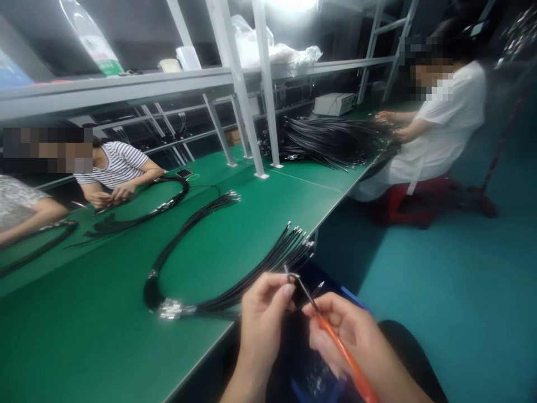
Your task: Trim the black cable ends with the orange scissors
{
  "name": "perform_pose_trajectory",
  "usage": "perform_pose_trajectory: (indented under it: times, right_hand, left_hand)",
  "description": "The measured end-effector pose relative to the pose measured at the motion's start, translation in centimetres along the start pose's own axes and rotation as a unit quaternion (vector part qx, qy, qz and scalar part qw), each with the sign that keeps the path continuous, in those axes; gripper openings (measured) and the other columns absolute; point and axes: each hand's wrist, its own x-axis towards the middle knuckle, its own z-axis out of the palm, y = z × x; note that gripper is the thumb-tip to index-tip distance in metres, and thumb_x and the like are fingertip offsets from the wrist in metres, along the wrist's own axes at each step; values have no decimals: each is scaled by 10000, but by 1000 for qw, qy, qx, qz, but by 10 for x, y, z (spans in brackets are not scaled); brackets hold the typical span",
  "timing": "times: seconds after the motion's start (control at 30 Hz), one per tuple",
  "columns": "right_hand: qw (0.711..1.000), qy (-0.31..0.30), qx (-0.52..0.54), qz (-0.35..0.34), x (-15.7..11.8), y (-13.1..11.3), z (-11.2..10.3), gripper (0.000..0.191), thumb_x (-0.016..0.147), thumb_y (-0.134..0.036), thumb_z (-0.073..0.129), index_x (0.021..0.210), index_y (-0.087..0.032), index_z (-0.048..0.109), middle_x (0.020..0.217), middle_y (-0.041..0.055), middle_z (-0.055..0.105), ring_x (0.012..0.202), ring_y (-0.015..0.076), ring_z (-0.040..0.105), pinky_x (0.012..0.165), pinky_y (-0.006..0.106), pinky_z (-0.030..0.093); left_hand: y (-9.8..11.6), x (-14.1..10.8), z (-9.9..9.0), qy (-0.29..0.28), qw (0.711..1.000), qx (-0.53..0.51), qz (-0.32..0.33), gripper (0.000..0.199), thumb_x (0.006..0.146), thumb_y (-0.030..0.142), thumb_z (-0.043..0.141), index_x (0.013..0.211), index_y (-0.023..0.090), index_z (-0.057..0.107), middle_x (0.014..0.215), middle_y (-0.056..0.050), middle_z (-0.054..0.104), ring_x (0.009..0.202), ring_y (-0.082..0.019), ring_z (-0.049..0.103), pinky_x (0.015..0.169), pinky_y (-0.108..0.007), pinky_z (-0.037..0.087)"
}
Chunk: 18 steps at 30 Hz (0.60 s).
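My right hand [339, 333] is closed around an orange-handled tool [342, 347] with a thin metal shaft. The shaft points up and left, its tip close to my left fingertips. My left hand [266, 313] pinches the end of a thin black cable [292, 276] between thumb and fingers. A curved bundle of black cables [153, 285] with silver metal ends lies on the green table [104, 336], just beyond my left hand. Some of its ends reach over the table edge. Fine detail at the tool tip is blurred.
Below my hands is a blue bin [300, 389] with small shiny pieces. A large cable pile [327, 140] lies farther back, near a person in white [453, 117]. A person in stripes [115, 168] handles cables at left. White posts [247, 101] hold a shelf [159, 84].
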Motion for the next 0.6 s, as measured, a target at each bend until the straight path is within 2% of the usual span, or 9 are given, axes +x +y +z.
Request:
perform_pose_trajectory:
  times: [0.1, 0.27, 0.4, 0.6]
  right_hand:
    - [998, -12, 31, 62, 4, -3, 3, 338, 613, -349, 763, 806, -122, 601, 560, 1, 565, 313, 14, 337, 330, 148, 217]
    - [998, 16, 13, 55, 11, -3, 9, 327, 615, -345, 750, 784, -112, 595, 549, 4, 582, 300, 13, 368, 326, 136, 233]
    - [998, 3, 9, 64, 11, -4, 10, 349, 626, -373, 740, 797, -112, 584, 549, 5, 594, 272, 13, 361, 300, 133, 201]
    - [997, -10, -17, 79, 9, -6, 7, 322, 699, -368, 702, 845, -123, 551, 574, -20, 583, 284, 0, 366, 298, 119, 214]
  left_hand:
    - [-2, -3, 2, 7, 1000, 14, 13, 27, 807, 188, 664, 817, 173, 684, 756, -4, 616, 613, -110, 559, 589, -199, 472]
    - [-4, -5, 2, -23, 999, 36, 11, 19, 813, 188, 666, 797, 182, 674, 746, 1, 607, 648, -127, 583, 618, -213, 477]
    - [-2, -4, 3, -27, 999, 38, 13, 39, 812, 183, 664, 774, 181, 672, 718, 4, 603, 629, -124, 575, 602, -208, 466]
    - [-2, -3, 4, -42, 999, 27, -7, 53, 815, 191, 663, 767, 170, 663, 674, 6, 610, 613, -121, 573, 589, -196, 469]
